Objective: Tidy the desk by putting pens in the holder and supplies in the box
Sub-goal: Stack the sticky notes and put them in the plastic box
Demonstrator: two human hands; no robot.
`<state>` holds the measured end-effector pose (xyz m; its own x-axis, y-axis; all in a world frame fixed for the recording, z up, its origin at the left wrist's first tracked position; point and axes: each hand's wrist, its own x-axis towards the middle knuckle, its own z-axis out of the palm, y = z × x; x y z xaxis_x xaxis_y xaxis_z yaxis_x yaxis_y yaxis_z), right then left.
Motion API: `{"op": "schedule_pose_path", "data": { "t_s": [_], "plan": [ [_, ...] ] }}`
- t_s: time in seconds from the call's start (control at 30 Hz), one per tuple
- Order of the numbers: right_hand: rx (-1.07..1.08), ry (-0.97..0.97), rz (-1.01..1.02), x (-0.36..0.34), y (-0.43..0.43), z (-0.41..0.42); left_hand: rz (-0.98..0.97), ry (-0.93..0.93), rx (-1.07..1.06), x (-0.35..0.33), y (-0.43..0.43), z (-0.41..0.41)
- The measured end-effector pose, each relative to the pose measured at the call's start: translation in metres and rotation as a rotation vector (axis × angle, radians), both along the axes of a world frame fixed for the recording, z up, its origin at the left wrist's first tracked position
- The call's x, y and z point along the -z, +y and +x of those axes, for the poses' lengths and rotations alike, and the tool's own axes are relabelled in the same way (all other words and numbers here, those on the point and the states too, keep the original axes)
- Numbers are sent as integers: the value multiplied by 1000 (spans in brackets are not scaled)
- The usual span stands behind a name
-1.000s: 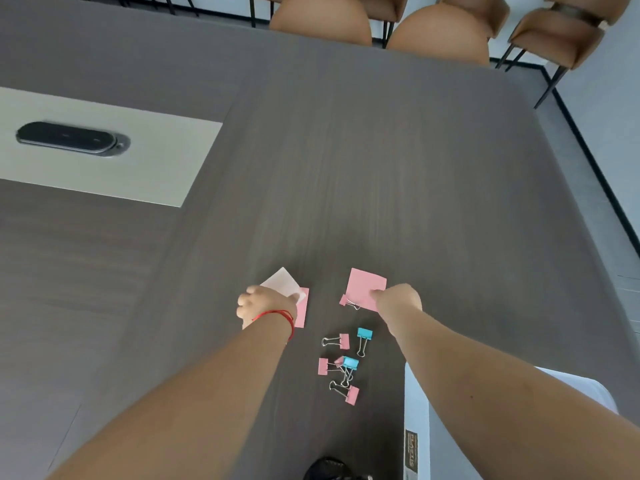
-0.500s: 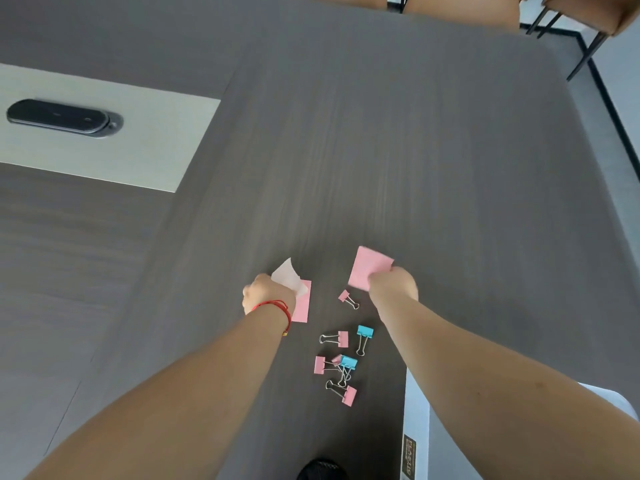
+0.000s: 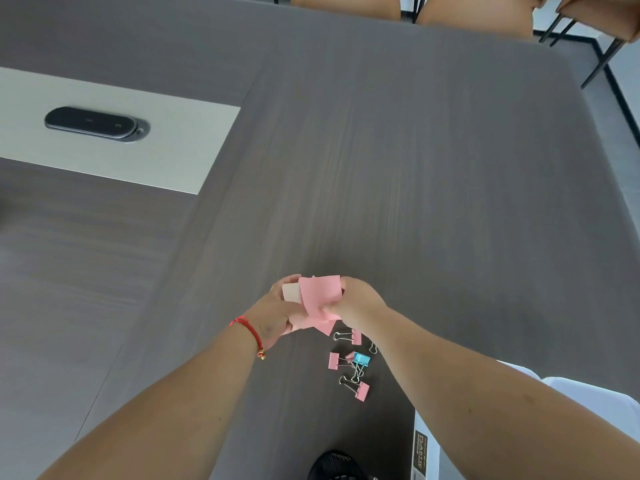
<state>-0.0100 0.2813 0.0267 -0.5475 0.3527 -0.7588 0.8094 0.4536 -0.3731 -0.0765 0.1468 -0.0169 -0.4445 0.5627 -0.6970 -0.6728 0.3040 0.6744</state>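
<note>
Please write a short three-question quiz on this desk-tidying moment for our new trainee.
1. True or false: both hands grip sticky notes.
2. Which wrist wears the red string bracelet? A) left B) right
3. What colour is the odd binder clip among the pink binder clips on the table?

Key: 1 true, the left hand and right hand meet on them; 2 A; 3 blue.

Both hands lifted their pink notes together (apparently stacking them).
</note>
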Motion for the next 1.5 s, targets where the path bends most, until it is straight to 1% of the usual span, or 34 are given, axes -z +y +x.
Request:
{"op": "schedule_pose_path", "data": {
  "t_s": [0.07,0.13,0.2,0.27,0.33,0.4,0.47,0.6,0.7,0.8,0.87,0.93,1.0,1.07,1.17,1.3,1.4,1.5],
  "plan": [
    [-109,1,51,-2,-3,0,30,-57,-24,0,-8,0],
    [-167,57,106,-4,-7,3,16,8,-19,-1,-11,3],
    [-119,186,190,4,-11,8,-38,153,-38,-5,-9,9],
    [-5,280,252,13,-12,13,-83,294,-71,-6,-7,11],
    [84,325,207,16,-11,14,-112,376,-81,-10,-8,11],
    [75,367,143,19,-12,16,-102,427,-68,-14,-11,13],
    [11,374,148,19,-15,20,-103,451,-50,-12,-16,16],
    [1,386,88,26,-23,31,-155,427,-47,-4,-24,24],
    [-75,356,145,28,-27,35,-196,414,-67,-7,-25,30],
    [-137,369,196,28,-34,45,-242,411,-76,-9,-26,41],
    [-183,375,219,27,-40,54,-252,439,-81,-7,-28,51],
    [-227,393,253,24,-43,59,-269,458,-133,-2,-30,59],
    [-274,414,294,17,-43,61,-324,496,-161,-6,-30,64],
    [-280,413,314,8,-41,63,-375,538,-144,-17,-28,67],
    [-124,456,248,-17,-29,76,-350,618,-79,-44,-19,69],
    [171,619,192,-63,5,123,-215,748,88,-85,18,79],
    [484,700,152,-86,40,171,-85,711,216,-115,61,110],
    [710,692,125,-92,66,221,-27,660,373,-125,102,148]
  ]
}}
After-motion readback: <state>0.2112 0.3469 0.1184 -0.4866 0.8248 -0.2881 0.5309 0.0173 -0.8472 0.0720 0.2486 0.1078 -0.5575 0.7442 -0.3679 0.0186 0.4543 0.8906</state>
